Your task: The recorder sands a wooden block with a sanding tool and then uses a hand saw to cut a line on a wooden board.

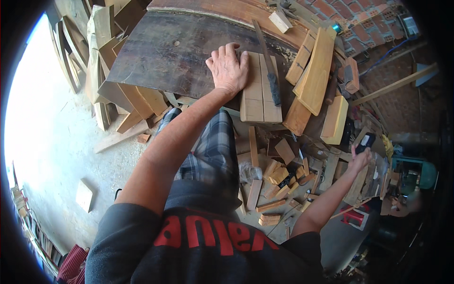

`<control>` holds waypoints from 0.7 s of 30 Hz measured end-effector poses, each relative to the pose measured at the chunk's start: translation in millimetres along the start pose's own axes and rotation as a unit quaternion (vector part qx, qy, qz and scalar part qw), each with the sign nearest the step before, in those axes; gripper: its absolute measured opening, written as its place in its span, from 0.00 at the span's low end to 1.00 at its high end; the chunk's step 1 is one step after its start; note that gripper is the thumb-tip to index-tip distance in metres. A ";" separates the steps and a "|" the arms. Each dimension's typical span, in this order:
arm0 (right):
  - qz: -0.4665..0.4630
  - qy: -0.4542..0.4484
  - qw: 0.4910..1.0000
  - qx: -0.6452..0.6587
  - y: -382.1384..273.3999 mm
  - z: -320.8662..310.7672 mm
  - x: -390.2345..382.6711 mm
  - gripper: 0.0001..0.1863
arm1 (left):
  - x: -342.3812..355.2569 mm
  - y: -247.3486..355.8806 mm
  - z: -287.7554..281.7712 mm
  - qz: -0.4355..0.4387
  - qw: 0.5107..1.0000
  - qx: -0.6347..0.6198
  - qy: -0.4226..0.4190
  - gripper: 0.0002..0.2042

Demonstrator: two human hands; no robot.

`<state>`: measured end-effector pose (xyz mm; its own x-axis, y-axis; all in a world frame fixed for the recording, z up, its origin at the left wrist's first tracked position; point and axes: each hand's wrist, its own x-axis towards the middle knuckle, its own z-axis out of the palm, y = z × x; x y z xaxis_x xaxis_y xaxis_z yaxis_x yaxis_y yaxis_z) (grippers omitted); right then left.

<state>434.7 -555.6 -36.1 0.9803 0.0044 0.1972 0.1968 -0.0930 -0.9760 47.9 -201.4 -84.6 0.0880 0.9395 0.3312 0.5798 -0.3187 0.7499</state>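
My left hand (228,68) lies palm down, fingers apart, on a dark worn board (165,57), its edge touching a pale wooden block (257,94) made of side-by-side strips. A long dark blade with a black handle (273,85) lies along the right side of that block. My right hand (358,159) reaches low to the right among clutter and appears to grip a small black object (366,141); the fingers are partly hidden.
Yellowish planks (317,71) and a thick yellow block (335,120) lean right of the pale block. Several wood offcuts (279,177) litter the floor by my legs. Boards (101,71) are stacked on the left, a brick wall (359,23) behind, a green machine (416,173) at right.
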 end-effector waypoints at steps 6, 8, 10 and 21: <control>0.076 0.143 0.960 0.226 67.0 -151.9 -55.0 0.21 | 0.1 -0.1 1.0 0.002 0.999 -0.018 -0.027 0.18; 0.146 0.082 0.940 0.298 127.8 -199.4 -87.8 0.22 | -0.1 -0.9 1.8 0.005 0.999 -0.020 -0.026 0.18; 0.280 0.011 0.872 0.402 199.1 -227.0 -135.9 0.20 | 0.4 -2.4 2.0 0.006 1.000 -0.012 -0.022 0.18; 0.459 0.679 0.361 0.444 325.3 -219.1 -257.7 0.13 | 3.9 -7.6 7.0 0.011 0.998 0.040 -0.036 0.18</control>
<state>243.0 -805.1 -384.3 -0.1548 -0.1711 -0.9730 0.3163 0.9245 -0.2129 49.5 -194.5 -93.0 0.1584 0.9397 0.3032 0.6396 -0.3315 0.6935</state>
